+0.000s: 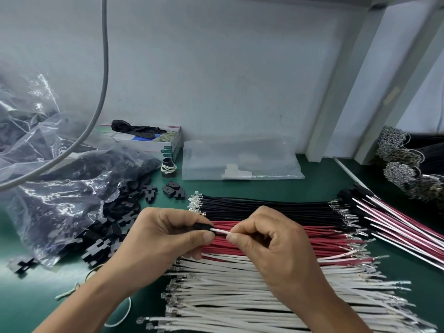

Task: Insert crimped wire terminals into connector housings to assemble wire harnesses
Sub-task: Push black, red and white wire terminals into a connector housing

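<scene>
We see two hands meeting above the middle of the green desk (28, 296). The left hand (158, 239) has its fingers curled around a small black connector housing (201, 226), of which only the right end shows between thumb and forefinger. The right hand (271, 243) pinches a thin white wire (222, 231) between thumb and forefinger, close to the housing. The wire runs from these fingertips straight into the open end of the housing; we cannot see its terminal.

Under the hands the loose wires lie in three flat groups, side by side. The black wires (264, 206) are farthest from us, the red wires (324, 239) are in the middle, and the white wires (240, 296) are nearest. All of them carry small shiny metal terminals at both ends.

At the left, a clear plastic bag (60, 200) lies open, and many black housings (125, 207) spill out of it onto the desk. They are flat and have a shape like a cross. A few more lie apart near the black wires.

At the right edge lie finished harnesses (396, 222) with black, white and pink wires joined in black housings. Against the wall there is a small box (165, 143) and a flat clear bag (240, 159).
</scene>
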### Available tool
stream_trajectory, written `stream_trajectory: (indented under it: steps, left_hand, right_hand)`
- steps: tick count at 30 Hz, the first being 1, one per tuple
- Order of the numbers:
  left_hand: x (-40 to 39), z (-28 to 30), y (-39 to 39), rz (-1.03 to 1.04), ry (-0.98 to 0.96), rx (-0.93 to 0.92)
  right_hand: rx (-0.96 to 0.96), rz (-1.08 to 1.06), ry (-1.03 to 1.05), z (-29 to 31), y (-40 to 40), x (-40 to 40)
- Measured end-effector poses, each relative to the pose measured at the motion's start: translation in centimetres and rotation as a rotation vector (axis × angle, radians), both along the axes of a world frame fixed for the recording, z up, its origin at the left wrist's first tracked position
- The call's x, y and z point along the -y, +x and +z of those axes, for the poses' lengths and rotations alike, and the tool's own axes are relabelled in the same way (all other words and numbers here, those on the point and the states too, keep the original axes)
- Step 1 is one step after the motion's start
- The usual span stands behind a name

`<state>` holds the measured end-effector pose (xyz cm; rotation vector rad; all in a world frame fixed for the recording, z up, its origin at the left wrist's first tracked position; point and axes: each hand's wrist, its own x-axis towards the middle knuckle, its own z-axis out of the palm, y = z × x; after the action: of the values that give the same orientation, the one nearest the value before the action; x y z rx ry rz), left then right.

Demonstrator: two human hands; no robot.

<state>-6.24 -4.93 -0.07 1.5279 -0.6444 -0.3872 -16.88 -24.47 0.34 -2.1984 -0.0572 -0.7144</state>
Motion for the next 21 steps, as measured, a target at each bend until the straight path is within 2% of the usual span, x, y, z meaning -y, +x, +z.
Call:
stream_trajectory:
  steps: [10,13,17,19,21]
  left_hand:
    - [0.1,-0.3,-0.3,-0.035,0.014,0.079]
    - [0.2,-0.2,-0.3,-0.018,-0.045,0.103]
    - [-0.3,0.3,0.6,0.100,-0.183,0.070]
    - [-0.7,0.5,1.1,0.167,-0.258,0.048]
    - [-1.1,0.5,1.5,0.193,-0.302,0.002]
  right_hand:
    - [0.108,-0.058,-0.161,-0.5,0.3,-1.0]
    - [0.156,-0.079,-0.233,0.0,0.4,-0.6]
    - [0.191,-0.156,-0.446,1.1,0.6,0.2]
    - [0.125,-0.177,-0.476,1.4,0.2,0.6]
    - [0.196,-0.202,-0.481,2.0,-0.3,1.0]
